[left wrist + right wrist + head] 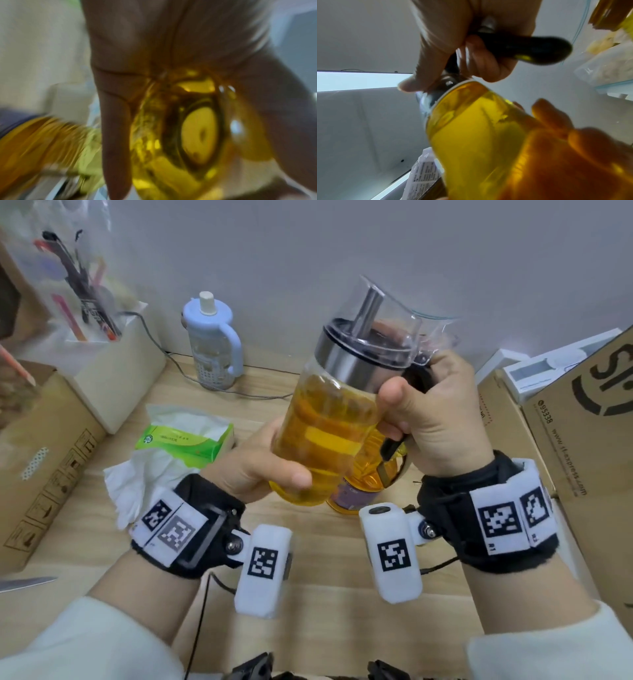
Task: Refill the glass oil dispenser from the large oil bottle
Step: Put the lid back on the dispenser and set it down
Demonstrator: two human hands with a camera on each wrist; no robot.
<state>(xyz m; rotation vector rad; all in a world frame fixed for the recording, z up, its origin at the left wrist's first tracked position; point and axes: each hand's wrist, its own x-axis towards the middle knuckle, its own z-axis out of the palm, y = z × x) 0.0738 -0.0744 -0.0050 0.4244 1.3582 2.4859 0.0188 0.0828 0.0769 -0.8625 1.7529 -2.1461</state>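
The glass oil dispenser (325, 422) is full of yellow oil, with a steel collar and a clear cap, and is held tilted above the table. My left hand (260, 463) grips its lower body. My right hand (411, 412) is curled round the black handle (530, 50) by the collar. The left wrist view is blurred and shows the dispenser's base (197, 135) against my palm. In the right wrist view the dispenser (471, 135) fills the middle. The large oil bottle (356, 494) stands on the table behind the dispenser, mostly hidden.
A blue-lidded bottle (212, 344) and a cable (191, 378) lie at the back. A green tissue pack (185, 440) and crumpled white tissue (137, 484) sit to the left. Cardboard boxes flank the wooden table on the left (44, 446) and on the right (589, 422). A blade tip (27, 583) shows at the left edge.
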